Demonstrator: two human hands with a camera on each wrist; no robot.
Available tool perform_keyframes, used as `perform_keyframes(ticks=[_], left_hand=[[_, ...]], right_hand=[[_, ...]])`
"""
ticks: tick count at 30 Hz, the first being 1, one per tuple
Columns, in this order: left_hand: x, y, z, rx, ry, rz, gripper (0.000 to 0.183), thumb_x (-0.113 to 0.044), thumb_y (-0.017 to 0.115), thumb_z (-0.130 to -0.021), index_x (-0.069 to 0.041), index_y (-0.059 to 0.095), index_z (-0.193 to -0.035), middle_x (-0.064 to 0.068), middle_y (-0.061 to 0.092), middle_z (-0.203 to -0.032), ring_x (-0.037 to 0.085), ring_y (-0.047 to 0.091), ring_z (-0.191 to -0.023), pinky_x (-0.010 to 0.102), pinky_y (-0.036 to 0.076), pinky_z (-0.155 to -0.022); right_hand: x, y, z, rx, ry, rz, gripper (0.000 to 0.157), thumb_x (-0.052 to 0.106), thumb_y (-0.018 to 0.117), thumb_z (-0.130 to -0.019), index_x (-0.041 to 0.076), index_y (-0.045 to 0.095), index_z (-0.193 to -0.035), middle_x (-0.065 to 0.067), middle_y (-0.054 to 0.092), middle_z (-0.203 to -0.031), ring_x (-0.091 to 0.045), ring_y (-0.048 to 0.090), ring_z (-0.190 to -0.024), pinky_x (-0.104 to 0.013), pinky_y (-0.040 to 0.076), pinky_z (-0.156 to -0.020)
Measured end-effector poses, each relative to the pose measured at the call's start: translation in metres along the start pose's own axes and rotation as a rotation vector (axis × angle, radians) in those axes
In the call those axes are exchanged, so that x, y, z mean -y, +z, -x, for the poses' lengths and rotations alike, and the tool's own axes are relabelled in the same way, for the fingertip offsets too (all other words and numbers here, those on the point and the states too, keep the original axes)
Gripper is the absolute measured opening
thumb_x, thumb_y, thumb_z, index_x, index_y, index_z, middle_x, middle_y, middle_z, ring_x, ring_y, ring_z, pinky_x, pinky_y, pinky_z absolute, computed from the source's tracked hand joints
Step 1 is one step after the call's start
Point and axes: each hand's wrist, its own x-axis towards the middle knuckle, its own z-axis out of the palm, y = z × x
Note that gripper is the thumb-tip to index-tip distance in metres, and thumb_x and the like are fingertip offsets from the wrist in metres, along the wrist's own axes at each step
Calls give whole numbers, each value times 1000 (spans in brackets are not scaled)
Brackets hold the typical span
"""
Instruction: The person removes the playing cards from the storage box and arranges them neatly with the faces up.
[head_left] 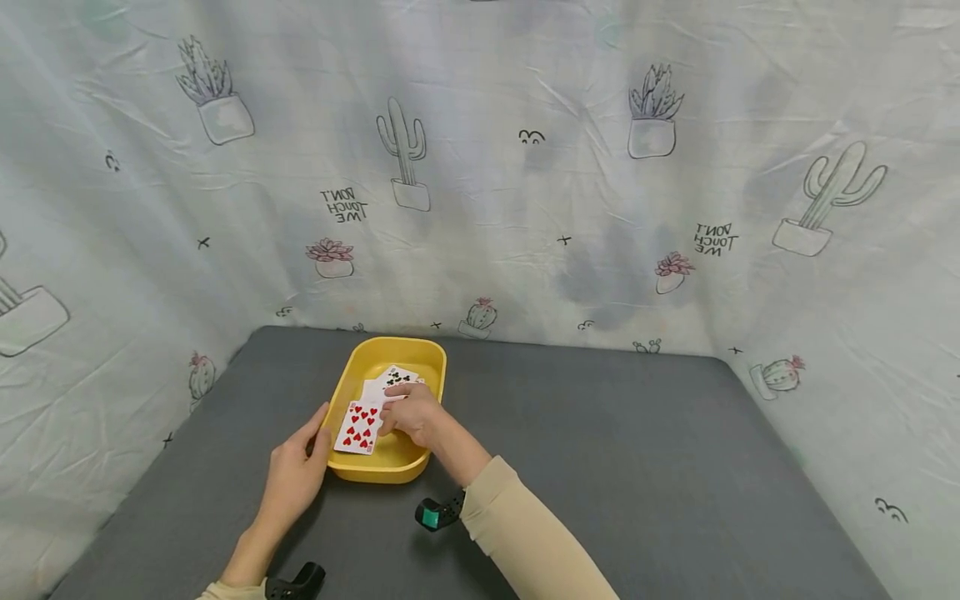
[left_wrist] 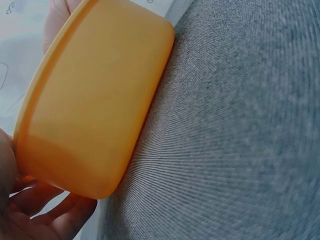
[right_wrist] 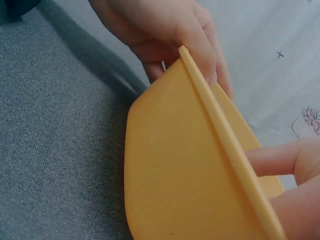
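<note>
A yellow tray (head_left: 378, 475) stands on the grey surface, with playing cards lying face up inside it. One card shows red hearts (head_left: 358, 429); farther back is a card with black clubs (head_left: 397, 377). My left hand (head_left: 296, 471) grips the tray's left side, thumb at the rim and fingers against the outer wall, as the left wrist view also shows around the tray (left_wrist: 90, 110). Over the right wall my right hand (head_left: 412, 415) reaches in, its fingers at the cards. In the right wrist view the tray wall hides those fingertips (right_wrist: 275, 160).
A grey cloth-like tabletop (head_left: 600, 467) spreads around the tray. Behind it and at both sides hangs a pale curtain (head_left: 495, 192) printed with cacti. Black bands (head_left: 438, 512) are worn at the wrists.
</note>
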Motion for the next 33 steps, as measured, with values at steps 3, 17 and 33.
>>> perform_keyframes(ticks=[3, 17, 33], left_hand=[[0, 1, 0, 4, -3, -5, 42, -24, 44, -95, -9, 42, -134, 15, 47, -127, 24, 49, -105, 45, 42, -77], [5, -5, 3, -6, -8, -35, 42, -26, 43, -95, -12, 42, -135, 15, 49, -125, 20, 51, -85, 32, 38, -63], [3, 0, 0, 14, -18, -11, 43, -26, 43, -95, -12, 40, -136, 17, 47, -126, 28, 48, -108, 49, 41, -80]], right_hand=[[0, 0, -1, -24, 11, -7, 56, -25, 66, -61, -2, 54, -110, -17, 58, -101, -27, 58, -94, -36, 50, -71], [-11, 17, -4, -87, -94, 60, 37, -11, 73, -64, -6, 56, -97, -11, 65, -73, -20, 63, -64, -38, 51, -65], [-11, 19, -1, -183, -50, 80, 12, -8, 68, -72, -4, 62, -82, -17, 60, -69, -31, 63, -59, -39, 52, -56]])
